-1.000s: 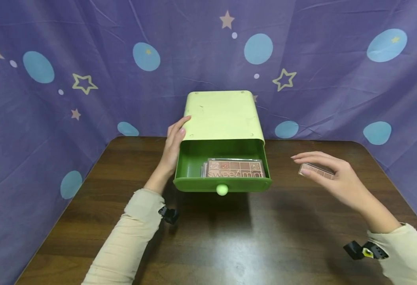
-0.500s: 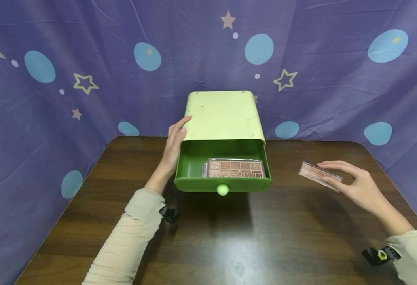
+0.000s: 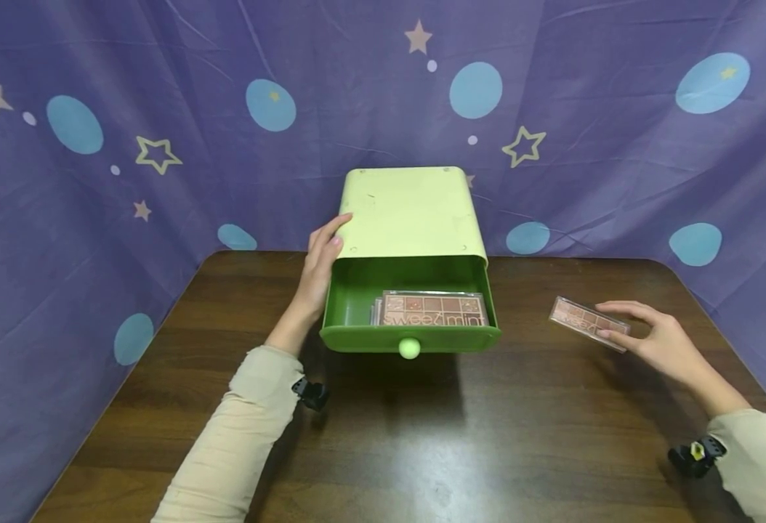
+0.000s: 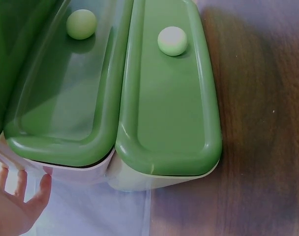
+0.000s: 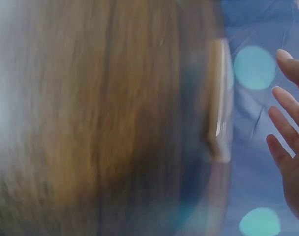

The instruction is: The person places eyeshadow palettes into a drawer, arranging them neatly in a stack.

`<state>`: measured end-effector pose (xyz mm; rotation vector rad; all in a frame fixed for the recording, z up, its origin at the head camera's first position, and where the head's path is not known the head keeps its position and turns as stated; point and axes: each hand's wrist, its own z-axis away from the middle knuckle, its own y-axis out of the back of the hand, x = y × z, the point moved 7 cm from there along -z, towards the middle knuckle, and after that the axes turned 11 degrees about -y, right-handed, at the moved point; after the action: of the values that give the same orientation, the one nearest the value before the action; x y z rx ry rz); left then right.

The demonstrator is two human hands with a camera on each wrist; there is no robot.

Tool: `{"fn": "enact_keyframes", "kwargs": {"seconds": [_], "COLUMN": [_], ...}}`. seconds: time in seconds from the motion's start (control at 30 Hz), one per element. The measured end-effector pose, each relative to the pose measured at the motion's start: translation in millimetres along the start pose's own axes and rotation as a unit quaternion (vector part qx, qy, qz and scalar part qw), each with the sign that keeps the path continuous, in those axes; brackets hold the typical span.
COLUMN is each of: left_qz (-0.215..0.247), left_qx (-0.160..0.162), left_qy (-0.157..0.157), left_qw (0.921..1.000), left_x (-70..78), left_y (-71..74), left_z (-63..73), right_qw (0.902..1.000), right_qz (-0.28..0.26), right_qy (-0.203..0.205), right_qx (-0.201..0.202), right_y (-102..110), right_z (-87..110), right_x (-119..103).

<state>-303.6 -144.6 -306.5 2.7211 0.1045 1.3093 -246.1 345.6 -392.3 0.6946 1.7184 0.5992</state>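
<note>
A light-green drawer cabinet [image 3: 412, 211] stands at the table's back. Its green top drawer [image 3: 350, 319] is pulled out, with makeup palettes [image 3: 434, 309] inside, the front one lettered "sweet mint". My left hand [image 3: 317, 272] rests against the cabinet's left side, its fingertips touching the wall in the left wrist view. To the right, another eyeshadow palette [image 3: 589, 323] lies tilted on the table. Over its right end in the head view is my right hand [image 3: 664, 345], fingers extended. The right wrist view shows a gap between that hand [image 5: 292, 128] and the blurred palette [image 5: 219, 101].
Below the pulled-out drawer, two green drawer fronts [image 4: 169, 108] with round knobs [image 4: 172, 41] sit closed. The dark wooden table [image 3: 527, 436] runs around the cabinet. A purple patterned curtain [image 3: 370, 109] hangs behind and at both sides.
My right hand has drawn back to the right from over the loose palette, uncovering more of it. It shifted only slightly in the last half second. My left hand and the drawer have stayed put.
</note>
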Motion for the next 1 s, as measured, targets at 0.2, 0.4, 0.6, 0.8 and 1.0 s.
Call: {"fn": "enact_keyframes", "kwargs": {"seconds": [0.2, 0.4, 0.6, 0.8, 1.0], "left_qz": [-0.001, 0.004, 0.005, 0.001, 0.001], "left_qx": [0.003, 0.002, 0.000, 0.001, -0.001], "left_qy": [0.002, 0.006, 0.007, 0.006, 0.009], "left_qw": [1.0000, 1.0000, 1.0000, 1.0000, 1.0000], "left_x": [-1.3, -1.9, -1.0, -0.9, -2.2], "left_y": [0.2, -0.7, -0.7, 0.1, -0.4], "left_z": [-0.3, 0.3, 0.3, 0.4, 0.6], "right_qw": [0.9995, 0.9965, 0.9928, 0.9905, 0.9924], "right_qz": [0.009, 0.034, 0.072, 0.083, 0.084], "right_qy": [-0.003, -0.037, -0.049, -0.054, -0.037], "right_qx": [-0.031, -0.068, -0.082, -0.096, -0.082], "right_y": [-5.5, -11.6, -19.2, -23.7, -23.2], "right_z": [-6.0, -9.8, -14.2, -17.2, -13.4], "right_x": [28.6, 50.2, 55.1, 50.9, 42.9]}}
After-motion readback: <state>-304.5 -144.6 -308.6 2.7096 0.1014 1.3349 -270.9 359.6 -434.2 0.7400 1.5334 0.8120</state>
